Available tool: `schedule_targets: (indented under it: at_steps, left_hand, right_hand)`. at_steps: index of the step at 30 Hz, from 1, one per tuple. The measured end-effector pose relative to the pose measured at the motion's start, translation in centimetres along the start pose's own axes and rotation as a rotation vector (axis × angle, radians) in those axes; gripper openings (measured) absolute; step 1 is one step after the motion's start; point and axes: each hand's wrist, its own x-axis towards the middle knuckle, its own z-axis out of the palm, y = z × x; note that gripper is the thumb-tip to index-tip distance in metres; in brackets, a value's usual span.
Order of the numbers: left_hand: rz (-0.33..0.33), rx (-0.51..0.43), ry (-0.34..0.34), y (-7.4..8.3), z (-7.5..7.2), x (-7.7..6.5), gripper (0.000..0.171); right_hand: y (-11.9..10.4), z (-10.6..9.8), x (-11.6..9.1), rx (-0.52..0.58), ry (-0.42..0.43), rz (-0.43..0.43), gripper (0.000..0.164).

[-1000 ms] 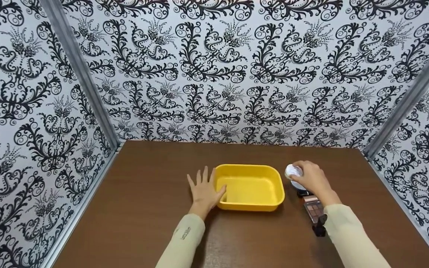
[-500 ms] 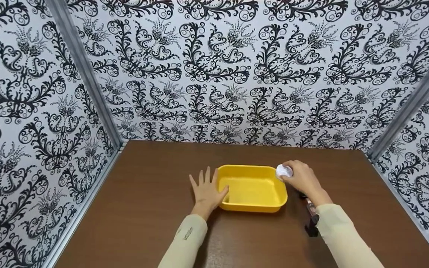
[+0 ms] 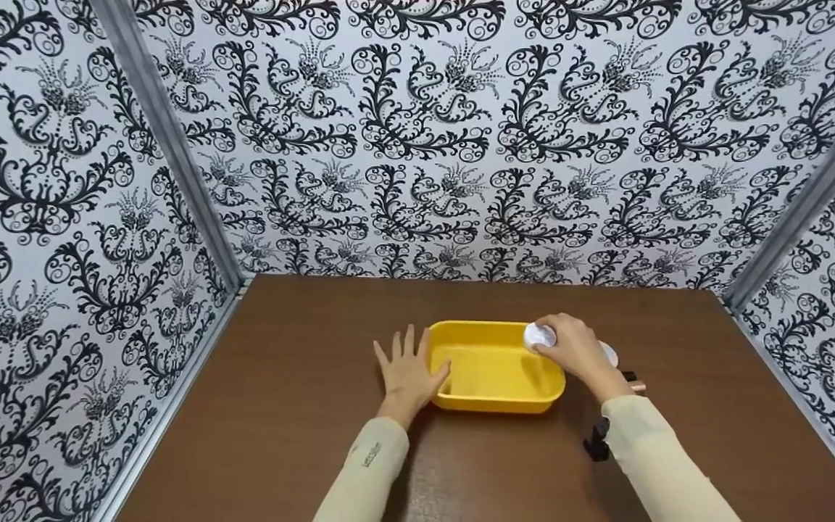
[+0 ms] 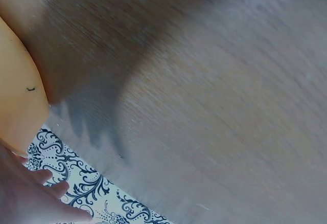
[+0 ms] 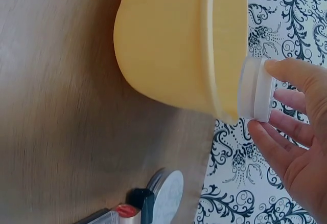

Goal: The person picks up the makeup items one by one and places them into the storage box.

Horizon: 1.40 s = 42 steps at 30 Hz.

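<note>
My right hand [image 3: 575, 351] pinches a small round white lidded jar [image 3: 538, 338] over the right end of a yellow plastic tub [image 3: 490, 406]. In the right wrist view, thumb and fingers grip the pale jar [image 5: 255, 89] by its edge, beside the tub's rim. My left hand [image 3: 409, 375] lies with spread, straight fingers against the tub's left side, its thumb reaching over the rim. Only part of that hand [image 4: 30, 196] and the tub's outer wall [image 4: 20, 91] show in the left wrist view.
Right of the tub lie a flat round silver-rimmed item [image 5: 168, 198], a black-capped item [image 5: 140, 199] and a red-and-pink piece [image 5: 127, 211], partly hidden by my right arm in the head view. A black device [image 3: 597, 441] sits at my right wrist. Patterned walls [image 3: 417, 145] surround the brown table [image 3: 316, 348].
My right hand has carried the jar leftward from beside the round item to above the tub's right end. My left hand stays at the tub's left side.
</note>
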Motion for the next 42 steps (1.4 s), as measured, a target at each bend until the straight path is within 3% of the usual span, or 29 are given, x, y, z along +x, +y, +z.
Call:
schedule_targets:
  at_steps: [12,25,42]
  left_hand:
    - [0.009,-0.013,-0.004,0.3,0.0,0.0,0.076]
    - [0.006,-0.024,0.006,0.3,0.2,0.0,0.076]
    - [0.003,-0.003,-0.006,0.1,0.4,0.2,0.078]
  right_hand:
    - [-1.3,1.3,0.2,0.019,-0.022,0.020,0.042]
    - [-4.5,3.8,1.3,0.044,-0.103,0.015,0.042]
    - [-8.2,9.1,2.5,0.124,-0.135,0.009,0.035]
